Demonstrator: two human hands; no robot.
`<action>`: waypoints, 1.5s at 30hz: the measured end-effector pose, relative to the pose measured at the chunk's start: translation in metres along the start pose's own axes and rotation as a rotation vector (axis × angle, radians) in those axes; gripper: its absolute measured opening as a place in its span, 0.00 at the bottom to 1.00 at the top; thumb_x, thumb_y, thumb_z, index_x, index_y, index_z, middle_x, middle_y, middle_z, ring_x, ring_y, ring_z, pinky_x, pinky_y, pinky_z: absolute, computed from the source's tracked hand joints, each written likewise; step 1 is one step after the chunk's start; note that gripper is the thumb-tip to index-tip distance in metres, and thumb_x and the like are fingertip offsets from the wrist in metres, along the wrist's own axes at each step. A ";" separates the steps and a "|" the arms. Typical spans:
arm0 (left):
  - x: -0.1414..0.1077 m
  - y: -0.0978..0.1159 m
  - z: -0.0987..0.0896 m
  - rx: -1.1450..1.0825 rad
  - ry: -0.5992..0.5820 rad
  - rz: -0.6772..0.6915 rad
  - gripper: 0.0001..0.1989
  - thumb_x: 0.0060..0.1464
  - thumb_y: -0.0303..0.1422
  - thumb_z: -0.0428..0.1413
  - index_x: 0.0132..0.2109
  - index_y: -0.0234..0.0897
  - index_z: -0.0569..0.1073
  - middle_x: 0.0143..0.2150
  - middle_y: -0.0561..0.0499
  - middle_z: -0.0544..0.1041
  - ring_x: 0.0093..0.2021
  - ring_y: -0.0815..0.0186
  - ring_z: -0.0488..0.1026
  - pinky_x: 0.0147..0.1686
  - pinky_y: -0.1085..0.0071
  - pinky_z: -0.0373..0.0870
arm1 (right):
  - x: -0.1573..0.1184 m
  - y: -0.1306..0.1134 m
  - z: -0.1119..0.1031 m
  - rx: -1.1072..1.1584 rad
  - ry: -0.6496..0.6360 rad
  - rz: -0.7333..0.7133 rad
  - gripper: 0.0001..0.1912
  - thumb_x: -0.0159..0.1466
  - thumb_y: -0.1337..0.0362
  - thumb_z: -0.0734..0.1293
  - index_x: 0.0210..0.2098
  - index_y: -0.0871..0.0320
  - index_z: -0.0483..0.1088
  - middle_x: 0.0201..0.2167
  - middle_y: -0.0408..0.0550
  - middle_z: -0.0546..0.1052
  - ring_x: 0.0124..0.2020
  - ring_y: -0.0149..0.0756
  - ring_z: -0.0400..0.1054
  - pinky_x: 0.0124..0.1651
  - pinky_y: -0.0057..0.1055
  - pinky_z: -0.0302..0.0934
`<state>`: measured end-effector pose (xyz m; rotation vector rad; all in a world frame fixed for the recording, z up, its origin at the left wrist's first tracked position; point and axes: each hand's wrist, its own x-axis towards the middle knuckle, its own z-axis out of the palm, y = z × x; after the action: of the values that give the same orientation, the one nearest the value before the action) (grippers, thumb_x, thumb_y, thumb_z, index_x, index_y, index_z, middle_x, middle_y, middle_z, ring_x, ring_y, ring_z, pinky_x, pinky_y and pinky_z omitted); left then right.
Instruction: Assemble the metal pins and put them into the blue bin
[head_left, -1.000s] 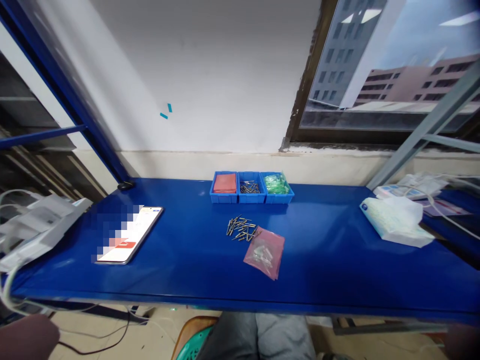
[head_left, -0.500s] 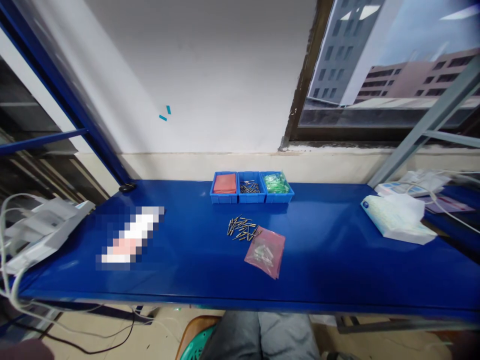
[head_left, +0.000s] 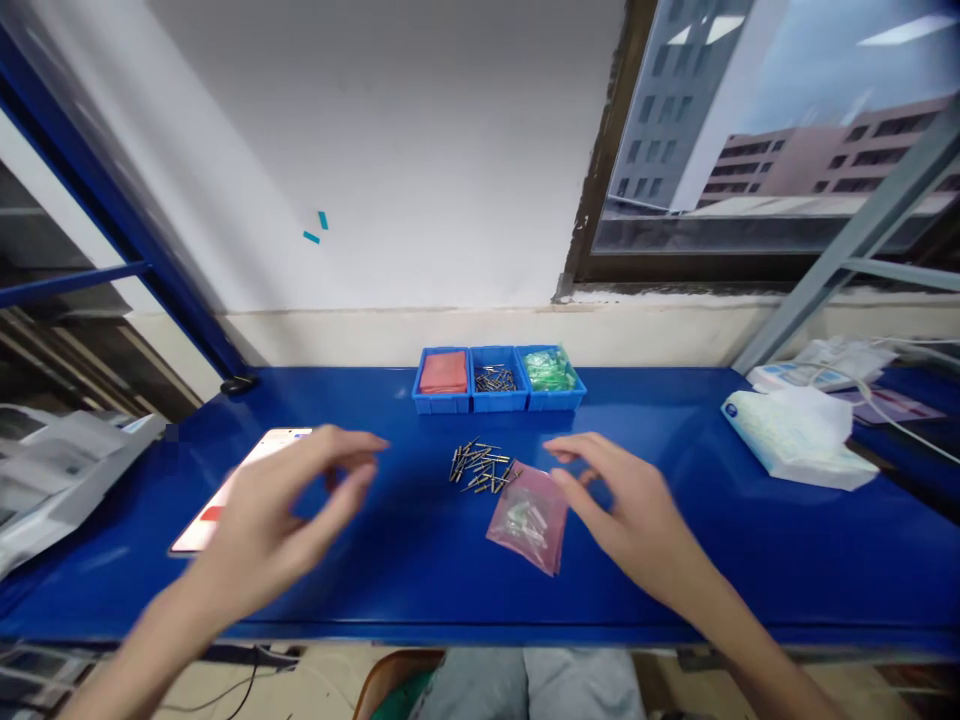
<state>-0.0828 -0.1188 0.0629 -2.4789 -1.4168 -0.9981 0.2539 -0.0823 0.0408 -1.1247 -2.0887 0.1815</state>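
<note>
My left hand (head_left: 289, 500) hovers over the left part of the blue table, fingers apart and holding nothing. Beneath it, partly covered, lies a phone (head_left: 251, 470) with a lit screen. My right hand (head_left: 619, 495) is at the right edge of a pink plastic bag (head_left: 525, 515), its fingers apart and nothing between them; whether it touches the bag I cannot tell. Small clear and greenish pieces show through the bag. Between my hands a loose pile of thin metal pins resembling pop rivets (head_left: 480, 466) lies by the bag's upper left corner.
Three joined blue bins stand at the back: one with pink bags (head_left: 443, 373), one with metal pins (head_left: 495, 379), one with green packets (head_left: 550, 370). A tissue pack (head_left: 795, 440) lies at right. White devices (head_left: 75, 490) are at far left, with a window (head_left: 750, 150) at upper right.
Both hands have come up into view over the table, one on each side of the pin pile. The view has shifted slightly. Pins and bag lie as before.
</note>
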 end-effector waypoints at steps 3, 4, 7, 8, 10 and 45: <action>0.040 -0.011 0.048 -0.096 -0.122 0.092 0.11 0.66 0.31 0.49 0.53 0.43 0.72 0.47 0.48 0.72 0.40 0.66 0.72 0.40 0.67 0.73 | 0.034 0.020 0.035 -0.022 -0.227 -0.028 0.11 0.69 0.67 0.63 0.49 0.56 0.73 0.47 0.52 0.78 0.50 0.42 0.72 0.55 0.40 0.66; 0.052 -0.013 0.065 -0.122 -0.148 0.120 0.11 0.66 0.31 0.49 0.52 0.42 0.72 0.48 0.47 0.71 0.40 0.66 0.72 0.41 0.66 0.73 | 0.045 0.027 0.046 -0.060 -0.285 -0.043 0.10 0.69 0.67 0.63 0.48 0.57 0.73 0.47 0.53 0.77 0.51 0.43 0.71 0.57 0.41 0.63; 0.083 -0.018 0.102 -0.140 -0.168 0.181 0.12 0.66 0.29 0.48 0.53 0.39 0.71 0.47 0.47 0.71 0.38 0.66 0.72 0.40 0.67 0.72 | 0.071 0.040 0.072 -0.162 -0.383 -0.050 0.09 0.69 0.68 0.64 0.47 0.60 0.73 0.47 0.56 0.75 0.53 0.45 0.68 0.57 0.41 0.62; 0.090 -0.020 0.110 -0.145 -0.160 0.190 0.12 0.66 0.29 0.48 0.53 0.39 0.70 0.46 0.47 0.70 0.37 0.67 0.71 0.40 0.67 0.72 | 0.076 0.041 0.078 -0.166 -0.402 -0.045 0.08 0.69 0.68 0.64 0.46 0.61 0.73 0.46 0.56 0.75 0.52 0.44 0.69 0.56 0.40 0.62; 0.098 -0.024 0.121 -0.186 -0.099 0.164 0.11 0.66 0.29 0.48 0.52 0.38 0.70 0.43 0.48 0.70 0.36 0.67 0.70 0.38 0.68 0.71 | 0.081 0.043 0.087 -0.155 -0.423 -0.036 0.06 0.69 0.67 0.64 0.43 0.60 0.73 0.44 0.54 0.75 0.50 0.42 0.70 0.54 0.38 0.62; 0.076 -0.029 0.148 -0.113 -0.198 0.122 0.09 0.68 0.29 0.46 0.48 0.38 0.71 0.41 0.50 0.73 0.37 0.66 0.72 0.39 0.71 0.69 | 0.069 0.041 0.099 -0.091 -0.375 -0.127 0.07 0.70 0.71 0.62 0.37 0.59 0.71 0.40 0.49 0.73 0.44 0.36 0.67 0.48 0.31 0.61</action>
<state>-0.0076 0.0126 -0.0131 -2.7756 -1.2723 -0.8522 0.1917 0.0167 -0.0102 -1.0688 -2.5149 0.2546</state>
